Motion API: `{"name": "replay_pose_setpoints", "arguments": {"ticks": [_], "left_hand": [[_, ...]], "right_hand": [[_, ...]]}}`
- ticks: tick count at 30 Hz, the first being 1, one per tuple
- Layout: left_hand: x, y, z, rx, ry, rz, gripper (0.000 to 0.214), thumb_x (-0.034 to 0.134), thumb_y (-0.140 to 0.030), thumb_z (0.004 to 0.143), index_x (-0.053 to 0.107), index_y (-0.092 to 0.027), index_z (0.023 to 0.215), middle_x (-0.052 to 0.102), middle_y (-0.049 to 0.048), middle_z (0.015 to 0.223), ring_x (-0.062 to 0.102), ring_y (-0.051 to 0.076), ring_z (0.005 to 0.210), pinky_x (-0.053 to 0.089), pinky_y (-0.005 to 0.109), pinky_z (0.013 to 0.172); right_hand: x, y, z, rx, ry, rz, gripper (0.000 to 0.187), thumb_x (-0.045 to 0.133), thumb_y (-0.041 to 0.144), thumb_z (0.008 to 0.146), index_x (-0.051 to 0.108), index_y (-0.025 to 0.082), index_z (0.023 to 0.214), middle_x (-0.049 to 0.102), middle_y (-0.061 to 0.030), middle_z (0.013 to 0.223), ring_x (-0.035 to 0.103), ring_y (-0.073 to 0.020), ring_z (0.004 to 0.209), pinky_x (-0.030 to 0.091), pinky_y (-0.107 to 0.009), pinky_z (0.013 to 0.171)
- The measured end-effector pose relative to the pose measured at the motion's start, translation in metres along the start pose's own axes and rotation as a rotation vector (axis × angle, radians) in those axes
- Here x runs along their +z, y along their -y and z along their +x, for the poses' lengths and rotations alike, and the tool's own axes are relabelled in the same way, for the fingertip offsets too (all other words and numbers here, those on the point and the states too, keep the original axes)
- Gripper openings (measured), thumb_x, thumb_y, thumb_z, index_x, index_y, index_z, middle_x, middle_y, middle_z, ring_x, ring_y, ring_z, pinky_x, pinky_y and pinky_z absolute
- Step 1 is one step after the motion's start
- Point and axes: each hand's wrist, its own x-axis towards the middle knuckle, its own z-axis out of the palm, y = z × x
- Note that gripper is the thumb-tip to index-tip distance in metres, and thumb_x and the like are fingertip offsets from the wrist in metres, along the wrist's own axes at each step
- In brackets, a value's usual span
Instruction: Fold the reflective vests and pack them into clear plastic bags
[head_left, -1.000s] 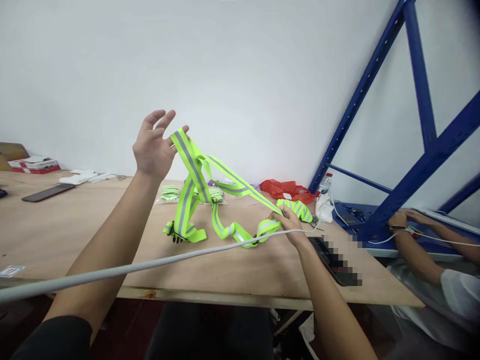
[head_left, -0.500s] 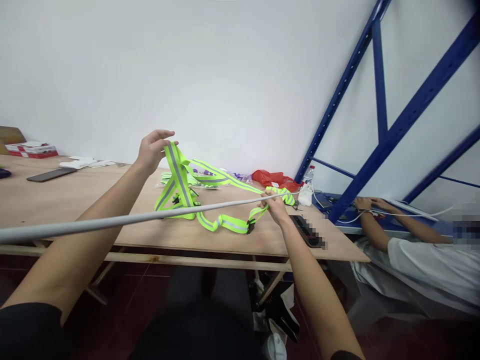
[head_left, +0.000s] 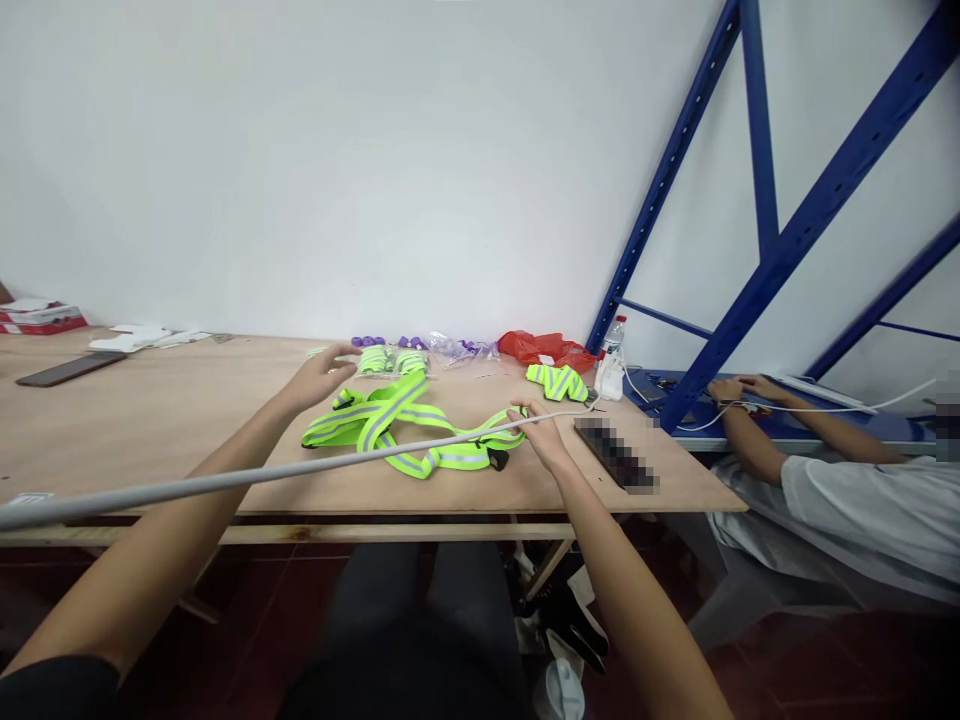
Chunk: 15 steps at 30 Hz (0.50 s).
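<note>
A neon-yellow reflective strap harness (head_left: 396, 408) with silver stripes lies loosely looped on the wooden table (head_left: 247, 400). My left hand (head_left: 322, 376) is just above and beside its left part, fingers stretched out, with nothing in it. At the right end of the loops, my right hand (head_left: 541, 432) has its thumb and fingers closed on the strap. A black buckle (head_left: 497, 460) shows near that end. Across the view in front runs a grey cable (head_left: 247, 478), covering part of the strap.
Bagged reflective straps (head_left: 375, 361), purple rolls (head_left: 367, 342) and a red plastic bag (head_left: 546, 348) line the wall. A rolled strap (head_left: 558, 382), a bottle (head_left: 615, 338) and a phone (head_left: 615, 455) are at right. Beyond the blue rack frame (head_left: 727, 325), a co-worker's hands (head_left: 739, 390) work.
My left hand has let go of the raised strap, which has dropped onto the table. That hand is lower, fingers extended. My right hand has also come down a little.
</note>
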Motion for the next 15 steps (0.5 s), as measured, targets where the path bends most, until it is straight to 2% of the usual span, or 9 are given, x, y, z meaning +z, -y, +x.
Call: {"name": "replay_pose_setpoints", "arguments": {"ticks": [4, 8, 11, 15], "left_hand": [[0.008, 0.026, -0.034, -0.053, 0.125, 0.149, 0.065, 0.073, -0.065, 0.071, 0.069, -0.021, 0.119, 0.067, 0.0145, 0.136, 0.060, 0.041, 0.126, 0.045, 0.054, 0.109], [0.016, 0.049, -0.065, -0.100, 0.235, 0.232, 0.066, 0.072, -0.067, 0.071, 0.072, -0.021, 0.118, 0.069, 0.0154, 0.134, 0.057, 0.045, 0.129, 0.041, 0.055, 0.112], [0.016, 0.062, -0.075, -0.089, 0.281, 0.326, 0.065, 0.068, -0.065, 0.076, 0.071, -0.021, 0.123, 0.066, 0.0145, 0.139, 0.055, 0.045, 0.133, 0.041, 0.053, 0.113], [0.009, 0.071, -0.073, -0.077, 0.239, 0.403, 0.061, 0.064, -0.058, 0.074, 0.070, -0.022, 0.124, 0.068, 0.0123, 0.137, 0.059, 0.043, 0.129, 0.045, 0.050, 0.111]], "right_hand": [[-0.005, -0.008, -0.002, 0.020, 0.005, -0.095, 0.065, 0.068, 0.064, 0.078, 0.060, 0.021, 0.126, 0.070, -0.0082, 0.106, 0.067, -0.0249, 0.096, 0.055, -0.041, 0.087], [-0.008, -0.014, -0.017, 0.039, 0.099, -0.205, 0.084, 0.080, 0.052, 0.072, 0.048, 0.023, 0.144, 0.067, -0.0104, 0.128, 0.064, -0.0271, 0.118, 0.044, -0.049, 0.110], [-0.005, -0.018, -0.033, 0.060, 0.147, -0.307, 0.093, 0.081, 0.051, 0.072, 0.040, 0.023, 0.151, 0.061, -0.0131, 0.140, 0.057, -0.0296, 0.132, 0.039, -0.051, 0.115], [0.001, -0.022, -0.048, 0.053, 0.189, -0.517, 0.088, 0.076, 0.047, 0.079, 0.036, 0.024, 0.154, 0.050, -0.0158, 0.154, 0.045, -0.0333, 0.144, 0.036, -0.053, 0.116]]}}
